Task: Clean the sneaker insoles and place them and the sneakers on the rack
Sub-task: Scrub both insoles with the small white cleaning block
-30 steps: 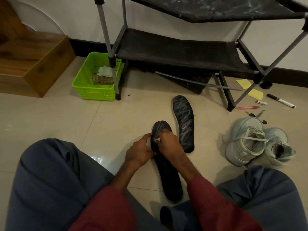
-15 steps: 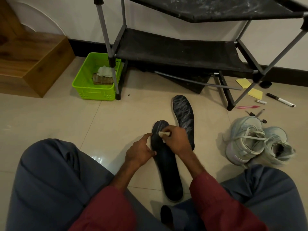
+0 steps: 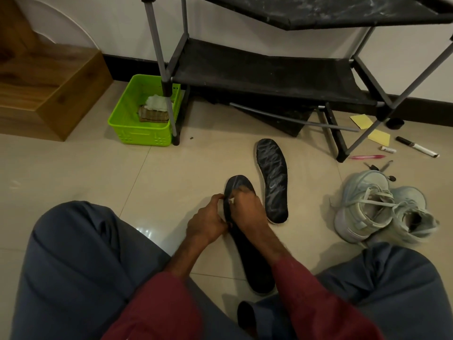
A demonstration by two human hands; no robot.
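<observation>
While the rack (image 3: 269,77) stood as before across the upper half of the frame, its black fabric shelves on grey tubular legs carried no footwear, so the placing stage was judged not begun. The sneakers (image 3: 372,207), pale, high-topped and laced, lay against each other on the glossy tile at the right of the frame, unmoved.

Two insoles lay on the floor at centre frame. The far insole (image 3: 273,182), dark with grey streaks and a pale rim, lay flat and untouched. The near insole (image 3: 252,263), a matt black elongated pad with faint streaks at its toe, lay below it, running toward the bottom of the frame between the person's knees.

The left hand (image 3: 208,222) had kept its place, thumb and fingers pinching the left edge of the near insole near the toe. The right hand (image 3: 247,207) had changed: half a second earlier it sat toward the right side of the toe; it had since returned to the left edge, close against the left hand. Its fingers were curled around a small white wipe (image 3: 231,200), largely hidden. This was judged a back-and-forth wiping stroke, with cleaning confined so far to the toe.
</observation>
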